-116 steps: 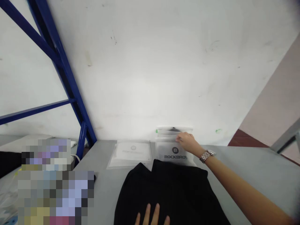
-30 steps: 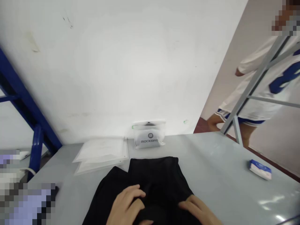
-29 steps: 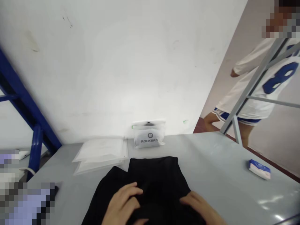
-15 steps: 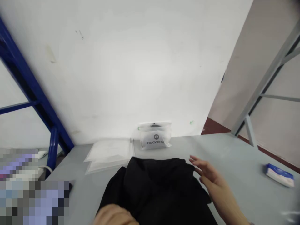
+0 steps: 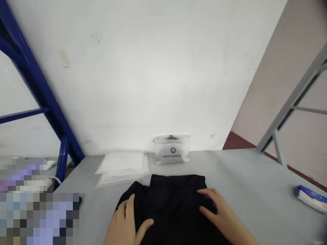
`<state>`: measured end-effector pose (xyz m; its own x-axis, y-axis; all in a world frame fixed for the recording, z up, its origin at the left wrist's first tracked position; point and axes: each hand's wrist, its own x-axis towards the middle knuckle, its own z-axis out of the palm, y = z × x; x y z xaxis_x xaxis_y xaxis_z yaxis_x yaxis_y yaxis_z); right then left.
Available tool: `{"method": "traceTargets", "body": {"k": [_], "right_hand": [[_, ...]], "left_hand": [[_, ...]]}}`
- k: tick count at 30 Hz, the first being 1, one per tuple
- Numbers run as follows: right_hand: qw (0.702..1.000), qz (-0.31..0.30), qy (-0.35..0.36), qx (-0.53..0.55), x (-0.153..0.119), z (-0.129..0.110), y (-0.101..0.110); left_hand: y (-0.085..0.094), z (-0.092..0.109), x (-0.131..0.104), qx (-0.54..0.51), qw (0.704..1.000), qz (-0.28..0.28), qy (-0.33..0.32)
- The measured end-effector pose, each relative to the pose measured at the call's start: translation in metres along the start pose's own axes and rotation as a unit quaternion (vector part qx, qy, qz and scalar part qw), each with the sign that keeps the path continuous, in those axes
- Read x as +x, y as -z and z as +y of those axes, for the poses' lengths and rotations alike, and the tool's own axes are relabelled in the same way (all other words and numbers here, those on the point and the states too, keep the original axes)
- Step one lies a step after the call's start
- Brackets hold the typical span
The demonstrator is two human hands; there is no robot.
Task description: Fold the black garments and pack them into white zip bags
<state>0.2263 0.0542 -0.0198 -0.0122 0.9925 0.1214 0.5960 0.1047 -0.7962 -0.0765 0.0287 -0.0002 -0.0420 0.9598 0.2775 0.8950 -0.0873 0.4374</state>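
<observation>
A black cloth garment point(image 5: 171, 207) lies on the grey table in front of me, its far edge fairly straight and its lower part cut off by the frame. My left hand point(image 5: 126, 223) rests on the garment's left side, thumb and fingers spread apart. On the right side of the cloth is my right hand point(image 5: 217, 211), fingers and thumb parted and touching the fabric. Neither hand grips the cloth as far as I can see. Which kind of garment it is does not show.
Flat white translucent bags point(image 5: 122, 166) lie behind the garment to the left. A filled zip pouch marked ROCKBRO point(image 5: 172, 151) leans against the white wall point(image 5: 153, 68). A blue and white packet point(image 5: 313, 199) is at far right. Blue point(image 5: 42, 81) and grey point(image 5: 286, 109) metal frames flank the table.
My left hand has come up from the bottom edge onto the cloth, its fingers spreading. My right hand has moved left and down onto the fabric. The garment's far edge lies flatter and straighter.
</observation>
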Motion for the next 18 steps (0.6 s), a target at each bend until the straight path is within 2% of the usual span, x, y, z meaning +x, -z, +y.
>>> {"method": "traceTargets", "body": {"k": [2, 6, 8, 10, 12, 14, 18], "right_hand": [[1.000, -0.022, 0.000, 0.005, 0.009, -0.005, 0.001], [0.995, -0.060, 0.037, 0.074, 0.025, -0.024, -0.001], [0.990, -0.076, 0.067, 0.102, 0.035, -0.036, 0.003], [0.985, -0.080, 0.079, 0.130, 0.045, -0.049, 0.012], [0.981, -0.062, 0.078, 0.167, 0.055, -0.062, 0.027], [0.975, -0.033, 0.077, 0.207, 0.062, -0.074, 0.042], [0.953, -0.008, 0.093, 0.287, 0.064, -0.093, 0.059]], "left_hand": [[-0.005, 0.002, 0.010, 0.004, 0.998, -0.014, 0.061], [-0.009, 0.000, 0.020, -0.048, 0.996, -0.022, 0.069], [-0.001, -0.002, 0.023, -0.066, 0.995, -0.018, 0.068], [0.015, -0.001, 0.026, -0.131, 0.987, -0.007, 0.087], [0.034, 0.002, 0.029, -0.252, 0.961, 0.010, 0.112], [0.053, 0.006, 0.032, -0.369, 0.921, 0.032, 0.120], [0.075, 0.011, 0.031, -0.507, 0.850, 0.105, 0.095]]}}
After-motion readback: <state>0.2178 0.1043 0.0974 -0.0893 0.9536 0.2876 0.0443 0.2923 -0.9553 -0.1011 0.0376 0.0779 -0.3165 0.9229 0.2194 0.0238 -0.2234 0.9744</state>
